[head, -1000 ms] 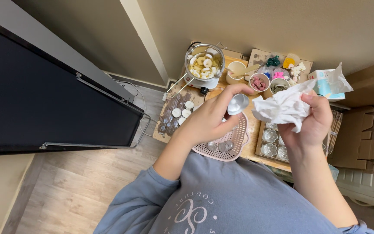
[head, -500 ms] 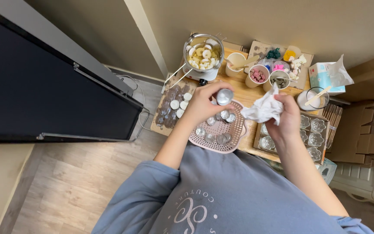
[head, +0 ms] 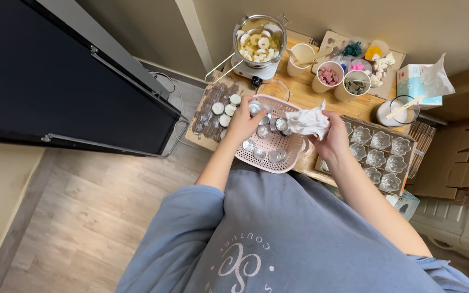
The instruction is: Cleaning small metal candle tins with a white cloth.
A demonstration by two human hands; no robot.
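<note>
Head cam: your left hand [head: 242, 120] pinches a metal cup [head: 255, 107] over the pink basket [head: 290, 161]; right hand [head: 329, 135] fingers bunch the cloth [head: 308, 121]. Grip cup by rim, wipe w/ cloth inside.

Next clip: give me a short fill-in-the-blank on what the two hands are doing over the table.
1. The right hand holds a crumpled white ____.
2. The left hand reaches into the pink ____ of small metal cups.
3. The pot at the table's far edge stands on a small ____.

Missing words: tissue; basket; heater
</note>
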